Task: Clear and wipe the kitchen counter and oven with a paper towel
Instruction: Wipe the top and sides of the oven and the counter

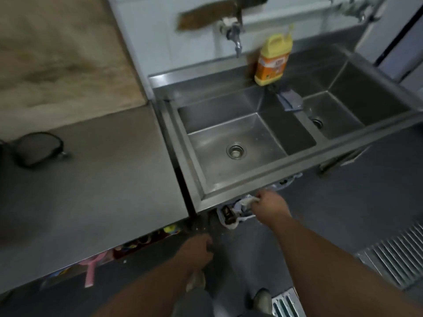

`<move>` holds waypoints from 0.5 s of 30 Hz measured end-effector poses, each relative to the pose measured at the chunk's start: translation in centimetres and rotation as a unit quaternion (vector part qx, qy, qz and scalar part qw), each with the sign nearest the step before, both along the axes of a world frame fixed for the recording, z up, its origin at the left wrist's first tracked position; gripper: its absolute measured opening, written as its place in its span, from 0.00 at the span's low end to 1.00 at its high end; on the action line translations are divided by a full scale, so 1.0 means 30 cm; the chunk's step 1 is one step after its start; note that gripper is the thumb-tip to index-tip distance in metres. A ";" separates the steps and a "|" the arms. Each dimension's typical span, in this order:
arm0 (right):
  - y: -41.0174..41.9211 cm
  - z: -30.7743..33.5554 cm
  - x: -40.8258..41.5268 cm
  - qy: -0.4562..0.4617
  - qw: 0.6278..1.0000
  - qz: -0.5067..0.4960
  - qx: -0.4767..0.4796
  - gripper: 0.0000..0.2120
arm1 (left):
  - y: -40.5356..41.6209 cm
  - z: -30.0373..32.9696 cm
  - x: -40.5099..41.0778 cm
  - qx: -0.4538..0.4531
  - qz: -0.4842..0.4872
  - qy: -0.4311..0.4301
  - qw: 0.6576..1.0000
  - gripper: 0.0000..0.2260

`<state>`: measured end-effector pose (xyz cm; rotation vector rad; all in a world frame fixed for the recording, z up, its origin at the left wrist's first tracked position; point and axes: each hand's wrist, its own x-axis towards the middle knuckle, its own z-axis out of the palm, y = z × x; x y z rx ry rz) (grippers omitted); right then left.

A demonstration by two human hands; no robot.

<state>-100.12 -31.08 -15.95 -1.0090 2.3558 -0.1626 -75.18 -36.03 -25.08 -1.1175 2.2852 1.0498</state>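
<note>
My right hand (270, 205) reaches under the front rim of the steel double sink (263, 177). It pinches a pale crumpled paper towel (251, 200) over a bin lined with a bluish-white bag (225, 217) below the sink. My left hand (198, 248) hangs lower, just off the front right corner of the grey steel counter (103, 191), with its fingers curled downward. Whether it holds anything I cannot tell. A pale blurred shape (195, 280) shows beneath that wrist.
A yellow detergent bottle (272, 60) stands behind the sink and a blue cloth (289, 100) lies on the divider. A tap (235, 35) juts from the wall. A black mesh object (37, 152) sits on the counter's left. Metal floor grates (393, 255) lie at right.
</note>
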 end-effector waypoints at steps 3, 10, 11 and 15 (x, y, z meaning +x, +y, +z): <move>-0.149 0.091 0.106 0.001 0.999 0.047 -0.015 0.04 | -0.121 0.101 0.067 -0.005 0.035 0.003 0.999 0.13; -0.401 0.219 0.351 -0.016 0.993 0.112 -0.045 0.04 | -0.336 0.228 0.223 0.004 0.080 0.008 0.997 0.12; -0.426 0.226 0.372 -0.019 0.991 0.120 -0.050 0.04 | -0.361 0.241 0.244 0.007 0.095 0.008 0.995 0.13; -0.497 0.229 0.424 -0.030 0.987 0.153 -0.036 0.03 | -0.426 0.266 0.339 -0.004 0.160 -0.001 0.987 0.12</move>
